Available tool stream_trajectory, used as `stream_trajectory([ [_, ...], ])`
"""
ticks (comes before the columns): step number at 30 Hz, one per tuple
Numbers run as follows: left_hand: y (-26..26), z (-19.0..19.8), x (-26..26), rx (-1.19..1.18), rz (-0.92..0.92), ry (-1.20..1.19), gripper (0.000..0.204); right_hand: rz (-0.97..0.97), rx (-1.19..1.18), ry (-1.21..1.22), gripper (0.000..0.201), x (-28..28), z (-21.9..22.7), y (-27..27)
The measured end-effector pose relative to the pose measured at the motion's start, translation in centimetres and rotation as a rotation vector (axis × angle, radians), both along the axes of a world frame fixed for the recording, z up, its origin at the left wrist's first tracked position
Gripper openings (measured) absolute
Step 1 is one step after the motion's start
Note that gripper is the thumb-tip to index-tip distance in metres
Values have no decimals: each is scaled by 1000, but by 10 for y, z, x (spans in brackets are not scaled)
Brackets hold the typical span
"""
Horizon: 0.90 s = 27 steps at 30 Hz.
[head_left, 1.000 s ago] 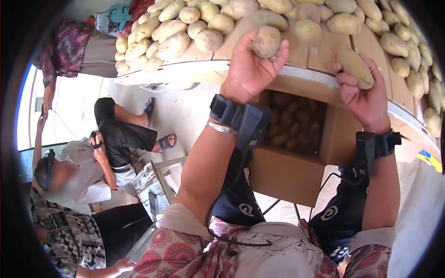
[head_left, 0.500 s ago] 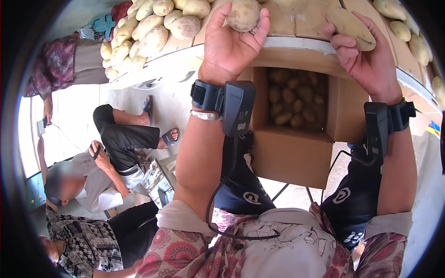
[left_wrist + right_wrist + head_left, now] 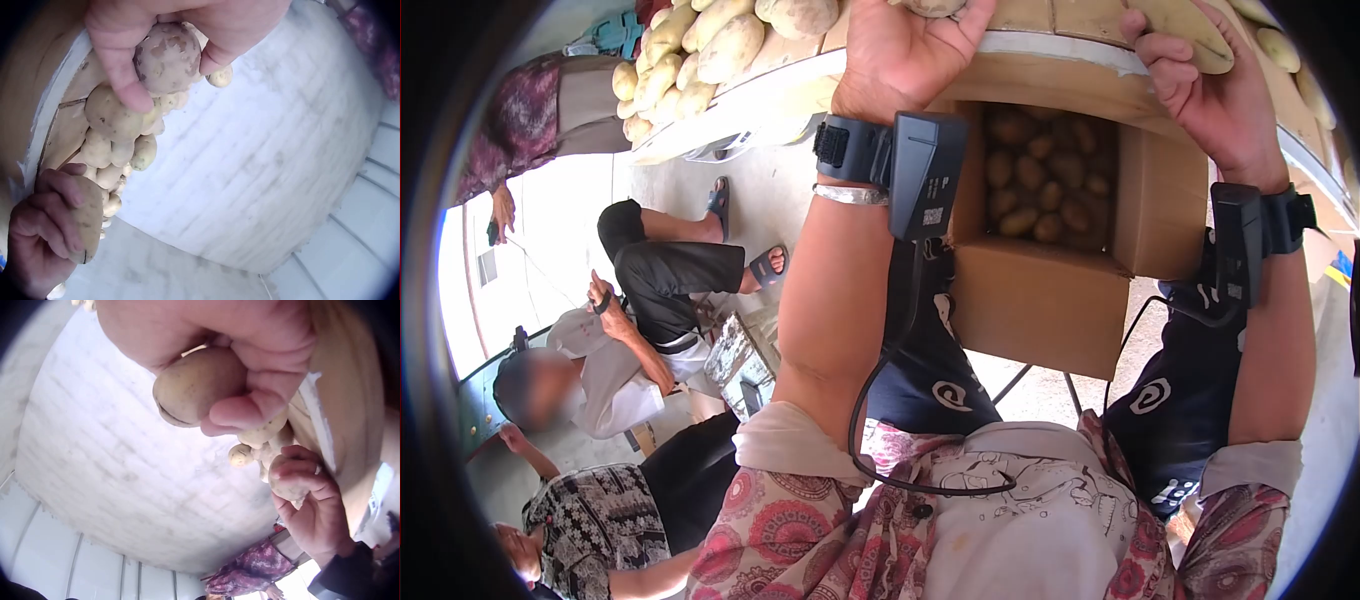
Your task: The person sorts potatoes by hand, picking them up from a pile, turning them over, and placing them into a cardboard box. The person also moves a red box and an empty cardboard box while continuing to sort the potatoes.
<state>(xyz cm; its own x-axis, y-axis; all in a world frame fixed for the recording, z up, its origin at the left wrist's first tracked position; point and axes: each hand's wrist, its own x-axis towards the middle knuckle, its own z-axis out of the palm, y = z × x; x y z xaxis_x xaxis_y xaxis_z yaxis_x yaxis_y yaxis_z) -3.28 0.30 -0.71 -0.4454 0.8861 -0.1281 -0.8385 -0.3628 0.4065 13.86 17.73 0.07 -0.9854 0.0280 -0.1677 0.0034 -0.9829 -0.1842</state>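
Note:
My left hand (image 3: 910, 60) grips a round, rough-skinned potato (image 3: 167, 57) just over the table edge; only its lower part shows at the top of the head view. In my right hand (image 3: 1220, 100) is a longer, smooth potato (image 3: 1185, 32), held between thumb and curled fingers. A dark crack runs along the end of this long potato (image 3: 200, 384) in the right wrist view. The two hands are apart, left and right of the open cardboard box (image 3: 1040, 310) below. Several potatoes (image 3: 1040, 180) lie inside that box.
A pile of potatoes (image 3: 730, 45) covers the left part of the wooden table (image 3: 1090, 18), with more at its far right. The table's pale front edge (image 3: 1040, 47) curves above the box. To the left, a seated person (image 3: 615, 370) and others are close by.
The head view has shifted, so the hands, table edge and box stand higher in it. Both hands keep their potatoes. On the left, people's arms have moved.

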Motion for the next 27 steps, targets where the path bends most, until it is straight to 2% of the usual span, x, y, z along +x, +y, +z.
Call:
stream_trajectory([
  [3,1,1,3,-11,25,-49,31,83,-4,79,40,0,-11,12],
  [5,-2,-6,1,22,16,-5,30,102,107,90,48,-4,-15,20],
  [6,-2,-7,-2,45,2,29,30,60,84,16,48,-6,-13,16],
  [7,0,7,6,-133,102,-152,37,79,75,76,48,-8,-18,20],
  [8,1,8,9,-144,121,-59,37,7,102,37,48,-8,-16,15],
  [9,3,5,11,-143,142,32,38,-58,92,7,34,-9,-21,14],
  [10,5,7,14,-198,156,80,38,-146,276,-30,31,-7,-10,5],
  [13,6,12,24,-353,208,238,33,-162,330,-14,33,-11,-4,-2],
  [16,5,13,32,-404,270,256,28,-124,309,-27,29,-10,-10,1],
  [18,-3,7,29,-395,133,236,33,-100,265,13,29,-10,-7,1],
  [21,2,20,40,-325,129,181,27,-103,183,-21,31,-11,-6,-6],
  [22,-1,19,39,-310,70,169,31,-149,240,-26,32,-13,-5,-9],
  [24,5,22,46,-342,81,158,32,-193,314,-24,34,-16,2,-8],
  [26,7,23,46,-386,93,154,34,-170,130,5,33,-19,7,-10],
  [27,7,18,45,-367,63,175,36,-167,129,10,33,-20,8,-11],
])
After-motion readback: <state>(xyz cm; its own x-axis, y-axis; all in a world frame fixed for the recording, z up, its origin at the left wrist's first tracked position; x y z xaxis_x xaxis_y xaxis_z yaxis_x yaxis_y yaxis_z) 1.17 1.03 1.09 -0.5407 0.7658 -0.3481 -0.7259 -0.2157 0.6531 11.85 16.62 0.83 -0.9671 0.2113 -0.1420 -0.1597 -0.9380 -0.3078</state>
